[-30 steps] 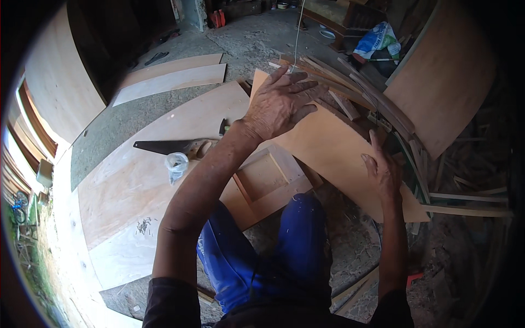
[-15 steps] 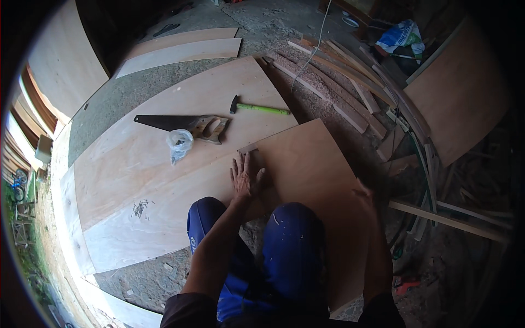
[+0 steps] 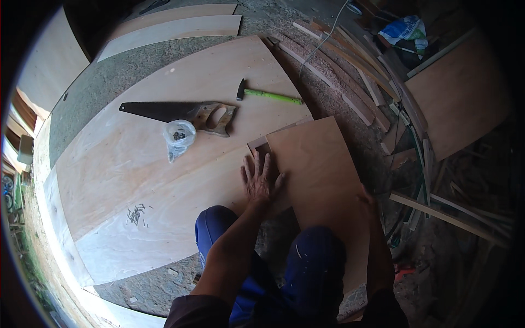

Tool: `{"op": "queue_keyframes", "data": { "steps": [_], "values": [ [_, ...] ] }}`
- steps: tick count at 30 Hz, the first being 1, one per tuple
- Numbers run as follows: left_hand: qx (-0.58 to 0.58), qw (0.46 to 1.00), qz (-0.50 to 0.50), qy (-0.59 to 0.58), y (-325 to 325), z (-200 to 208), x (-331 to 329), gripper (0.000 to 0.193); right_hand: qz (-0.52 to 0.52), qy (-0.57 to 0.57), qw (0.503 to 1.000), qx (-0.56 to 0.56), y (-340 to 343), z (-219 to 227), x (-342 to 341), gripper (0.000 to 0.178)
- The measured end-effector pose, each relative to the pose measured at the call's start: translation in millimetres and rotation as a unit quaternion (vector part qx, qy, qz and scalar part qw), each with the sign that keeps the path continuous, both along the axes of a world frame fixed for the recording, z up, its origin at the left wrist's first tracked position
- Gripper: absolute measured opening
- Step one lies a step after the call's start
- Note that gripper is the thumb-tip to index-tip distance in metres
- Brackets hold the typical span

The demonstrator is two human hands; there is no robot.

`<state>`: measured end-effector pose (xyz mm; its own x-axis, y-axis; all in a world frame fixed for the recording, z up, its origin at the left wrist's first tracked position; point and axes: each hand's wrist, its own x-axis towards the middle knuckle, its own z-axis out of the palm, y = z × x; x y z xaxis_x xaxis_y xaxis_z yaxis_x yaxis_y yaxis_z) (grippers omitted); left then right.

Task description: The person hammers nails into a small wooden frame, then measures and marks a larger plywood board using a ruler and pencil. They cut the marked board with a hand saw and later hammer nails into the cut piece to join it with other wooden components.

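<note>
My left hand [image 3: 261,183] lies flat with fingers spread, at the near edge of a large curved plywood sheet [image 3: 164,82]. Its fingertips reach a short wooden strip [image 3: 257,143] beside a smaller plywood panel [image 3: 314,164]. That panel overlaps the sheet and runs down past my right knee. At the panel's right edge, my right hand [image 3: 369,199] grips the rim, with some fingers hidden. Farther off on the sheet lie a handsaw [image 3: 186,112], a hammer [image 3: 270,96] with a green handle, and a clear plastic bag [image 3: 179,138] with small dark contents.
Loose nails [image 3: 136,214] lie in a pile on the sheet's left part. Wooden battens [image 3: 311,71] and sawdust cover the floor at the far right. A plywood board [image 3: 459,98] leans at the right; cut plywood strips [image 3: 175,30] lie at the back.
The smaller panel has shifted right against the large sheet, showing more of the wooden strip by its left edge. My left hand has moved right and the whole view has tilted slightly.
</note>
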<state>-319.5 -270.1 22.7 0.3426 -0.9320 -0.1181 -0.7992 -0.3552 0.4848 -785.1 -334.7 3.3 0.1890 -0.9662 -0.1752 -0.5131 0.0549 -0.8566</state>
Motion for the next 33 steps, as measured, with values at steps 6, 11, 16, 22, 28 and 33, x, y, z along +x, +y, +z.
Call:
{"op": "queue_keyframes", "data": {
  "steps": [6, 11, 16, 22, 28, 33],
  "values": [
    [-0.011, 1.000, 0.000, 0.022, 4.3, -2.0, 12.7, 0.082, 0.017, 0.003, 0.992, 0.126, -0.4, 22.1, 31.9, 0.069],
    [-0.007, 1.000, 0.010, 0.026, -2.9, -9.6, 1.5, 0.075, 0.086, 0.136, 0.987, -0.017, 6.5, 14.3, 55.4, 0.068],
    [-0.047, 0.927, -0.103, -0.357, -16.1, -71.2, 27.5, 0.077, 0.069, 0.152, 0.986, -0.018, 4.0, 15.4, 93.8, 0.066],
    [-0.078, 0.966, -0.140, -0.202, -62.7, -60.3, 26.1, 0.071, 0.123, 0.213, 0.960, -0.133, -10.9, -1.3, 74.0, 0.062],
    [-0.084, 0.991, -0.079, -0.075, -54.1, -34.4, -10.9, 0.088, 0.127, 0.218, 0.962, -0.109, 1.9, 22.8, 76.0, 0.061],
    [-0.072, 0.990, -0.088, -0.087, -57.0, -32.2, -14.2, 0.090, 0.178, 0.232, 0.945, -0.145, -14.5, 1.0, 49.5, 0.062]
  ]
}}
